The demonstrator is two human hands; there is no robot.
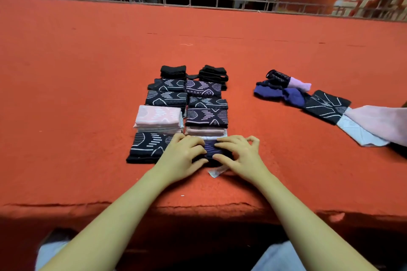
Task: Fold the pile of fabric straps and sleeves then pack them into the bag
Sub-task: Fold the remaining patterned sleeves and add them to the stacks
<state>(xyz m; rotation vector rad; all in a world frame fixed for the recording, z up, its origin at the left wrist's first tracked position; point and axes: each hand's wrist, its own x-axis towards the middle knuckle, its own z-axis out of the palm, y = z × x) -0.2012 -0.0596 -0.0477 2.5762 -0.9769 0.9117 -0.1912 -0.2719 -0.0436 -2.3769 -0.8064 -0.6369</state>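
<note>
Two rows of folded sleeves lie on the red carpeted platform (88, 94): black patterned ones (166, 97), a pink stack (158, 117), and black folded straps (172, 71) at the far end. At the near end of the right row, my left hand (184, 158) and my right hand (240, 156) press down together on a dark purple folded sleeve (210, 147). A white tag (217, 171) sticks out beneath it. A black patterned sleeve (147, 147) lies just left of my left hand. No bag is in view.
An unfolded pile (284, 90) of purple, pink and black sleeves lies to the right, with a black patterned sleeve (326, 105) and pale pink fabric (381, 123) at the right edge. The platform's front edge (198, 207) runs below my wrists. A metal railing (198, 0) lines the far side.
</note>
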